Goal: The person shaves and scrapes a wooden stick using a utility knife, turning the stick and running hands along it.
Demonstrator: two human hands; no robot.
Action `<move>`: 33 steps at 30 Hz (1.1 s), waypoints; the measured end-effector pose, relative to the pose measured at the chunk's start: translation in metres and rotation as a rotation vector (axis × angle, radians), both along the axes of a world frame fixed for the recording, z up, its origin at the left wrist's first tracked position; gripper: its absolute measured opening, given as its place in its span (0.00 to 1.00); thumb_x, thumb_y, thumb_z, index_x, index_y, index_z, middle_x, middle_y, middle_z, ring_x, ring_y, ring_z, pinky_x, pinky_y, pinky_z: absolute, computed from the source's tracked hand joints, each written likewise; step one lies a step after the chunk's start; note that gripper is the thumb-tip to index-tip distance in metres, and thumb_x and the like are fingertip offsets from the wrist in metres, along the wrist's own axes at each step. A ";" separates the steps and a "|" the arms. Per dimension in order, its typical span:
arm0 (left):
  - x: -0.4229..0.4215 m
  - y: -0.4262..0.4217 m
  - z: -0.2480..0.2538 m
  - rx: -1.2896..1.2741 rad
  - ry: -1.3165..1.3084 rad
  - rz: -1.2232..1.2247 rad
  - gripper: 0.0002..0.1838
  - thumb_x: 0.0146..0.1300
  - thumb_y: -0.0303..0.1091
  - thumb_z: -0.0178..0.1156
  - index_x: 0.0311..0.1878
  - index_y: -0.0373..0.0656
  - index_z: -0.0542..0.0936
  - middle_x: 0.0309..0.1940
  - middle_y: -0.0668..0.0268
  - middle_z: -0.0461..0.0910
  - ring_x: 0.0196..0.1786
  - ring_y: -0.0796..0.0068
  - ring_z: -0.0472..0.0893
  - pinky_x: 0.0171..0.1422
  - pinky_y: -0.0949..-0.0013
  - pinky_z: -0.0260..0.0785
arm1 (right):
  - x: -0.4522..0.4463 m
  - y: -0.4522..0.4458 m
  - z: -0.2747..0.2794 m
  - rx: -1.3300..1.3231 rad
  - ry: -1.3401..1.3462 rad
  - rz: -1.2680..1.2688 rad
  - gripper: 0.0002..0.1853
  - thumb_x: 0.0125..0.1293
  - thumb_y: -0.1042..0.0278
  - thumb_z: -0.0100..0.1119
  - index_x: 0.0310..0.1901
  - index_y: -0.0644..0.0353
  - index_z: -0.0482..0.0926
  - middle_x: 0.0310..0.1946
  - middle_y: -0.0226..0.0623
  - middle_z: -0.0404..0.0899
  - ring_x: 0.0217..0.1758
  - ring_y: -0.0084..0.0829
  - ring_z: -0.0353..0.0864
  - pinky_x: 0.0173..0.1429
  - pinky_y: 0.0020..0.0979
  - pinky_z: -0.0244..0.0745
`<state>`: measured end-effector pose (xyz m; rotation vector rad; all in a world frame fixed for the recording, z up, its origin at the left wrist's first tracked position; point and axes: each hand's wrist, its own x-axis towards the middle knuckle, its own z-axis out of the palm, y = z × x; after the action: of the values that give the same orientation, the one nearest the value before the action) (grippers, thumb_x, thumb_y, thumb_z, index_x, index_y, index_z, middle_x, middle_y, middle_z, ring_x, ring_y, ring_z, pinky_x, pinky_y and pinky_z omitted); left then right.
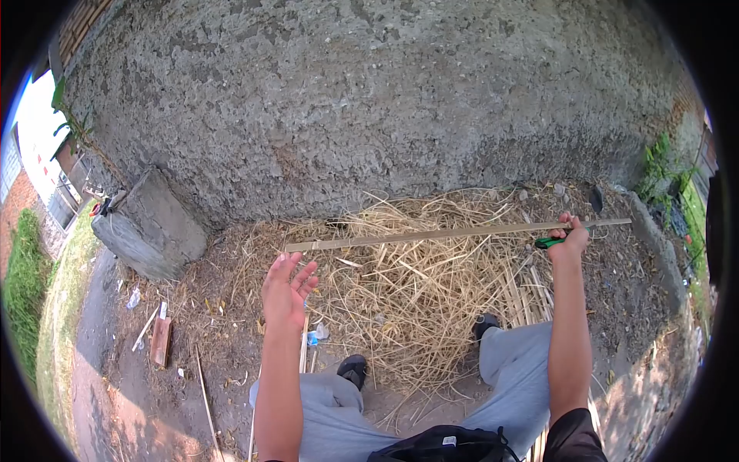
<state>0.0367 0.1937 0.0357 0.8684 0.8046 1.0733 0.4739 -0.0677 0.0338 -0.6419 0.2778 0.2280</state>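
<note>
A long, thin bamboo strip (431, 236) stretches almost level across the view, above a heap of pale shavings (431, 308). My right hand (570, 237) is closed around the strip near its right end. Something with a green handle (548, 242) also sticks out of that hand; its kind is hidden by the fingers. Just below the strip's left end is my left hand (286, 292), its fingers apart and slightly curled. Whether those fingertips touch the strip, I cannot tell.
A rough grey wall (385, 100) rises in front. At left stands a concrete block (154, 227) with small items on top. A brown wooden piece (161, 340) lies on the ground. Several split strips (527, 296) lie by my right foot. A low kerb (658, 246) runs at right.
</note>
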 end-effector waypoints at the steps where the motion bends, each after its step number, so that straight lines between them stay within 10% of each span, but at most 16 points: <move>1: 0.000 0.001 -0.002 0.000 0.001 0.000 0.29 0.73 0.44 0.55 0.68 0.37 0.62 0.63 0.56 0.71 0.54 0.62 0.80 0.49 0.63 0.76 | 0.000 0.000 0.000 0.001 0.000 0.003 0.15 0.78 0.59 0.37 0.47 0.58 0.73 0.29 0.30 0.77 0.16 0.16 0.56 0.20 0.21 0.54; 15: -0.005 0.020 -0.016 -0.050 -0.182 0.180 0.17 0.70 0.35 0.61 0.57 0.39 0.73 0.48 0.60 0.80 0.42 0.70 0.81 0.46 0.70 0.79 | -0.007 0.001 0.006 0.036 -0.117 0.113 0.17 0.77 0.55 0.44 0.49 0.59 0.76 0.31 0.28 0.77 0.17 0.16 0.59 0.21 0.22 0.57; 18: -0.008 0.025 -0.017 -0.042 -0.221 0.188 0.17 0.69 0.37 0.62 0.56 0.39 0.74 0.48 0.63 0.81 0.46 0.72 0.80 0.49 0.72 0.77 | -0.006 0.003 0.000 -0.124 -0.149 0.209 0.11 0.71 0.58 0.57 0.45 0.56 0.78 0.28 0.24 0.72 0.18 0.15 0.60 0.22 0.21 0.58; 27: 0.011 -0.004 -0.002 -0.112 -0.265 0.151 0.27 0.70 0.42 0.61 0.64 0.38 0.66 0.55 0.60 0.75 0.56 0.65 0.79 0.53 0.67 0.78 | -0.018 0.025 -0.014 0.043 0.014 0.203 0.09 0.74 0.63 0.53 0.36 0.55 0.71 0.26 0.25 0.65 0.19 0.16 0.58 0.22 0.20 0.60; 33: 0.068 -0.061 -0.031 0.275 0.173 -0.547 0.35 0.71 0.38 0.59 0.74 0.41 0.54 0.69 0.51 0.63 0.67 0.57 0.72 0.59 0.57 0.78 | -0.080 0.060 -0.019 0.003 0.084 0.259 0.10 0.75 0.66 0.52 0.35 0.59 0.69 0.25 0.27 0.61 0.21 0.19 0.57 0.23 0.23 0.61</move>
<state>0.1043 0.1327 0.0046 1.3373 0.5152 0.6331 0.3940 -0.0078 0.0147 -0.6659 0.2749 0.5045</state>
